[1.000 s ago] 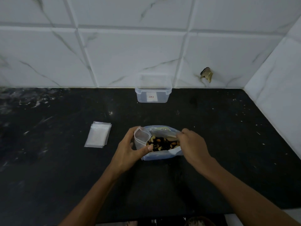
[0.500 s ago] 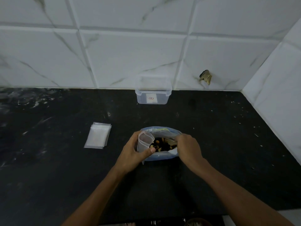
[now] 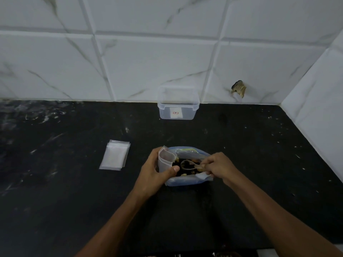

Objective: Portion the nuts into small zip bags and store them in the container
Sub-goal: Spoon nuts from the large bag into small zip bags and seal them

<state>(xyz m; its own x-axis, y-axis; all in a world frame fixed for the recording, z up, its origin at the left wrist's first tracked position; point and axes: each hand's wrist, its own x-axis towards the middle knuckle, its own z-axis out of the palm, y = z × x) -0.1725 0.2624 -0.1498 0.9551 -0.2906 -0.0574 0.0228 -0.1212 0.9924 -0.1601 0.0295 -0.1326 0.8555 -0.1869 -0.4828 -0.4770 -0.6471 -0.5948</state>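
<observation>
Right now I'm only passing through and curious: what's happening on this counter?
A person is portioning nuts. The left hand holds a small zip bag open, while the right hand holds a clear spoon over the big bag of nuts. Spare bags lie to the left; the container waits by the wall.

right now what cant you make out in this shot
- Head view: print on the container's label is too small to read.
- Fill of the small zip bag: left hand covers it.
- Spoon handle: hidden in the right hand.
- Count in the empty bag stack: layers overlap.
</observation>
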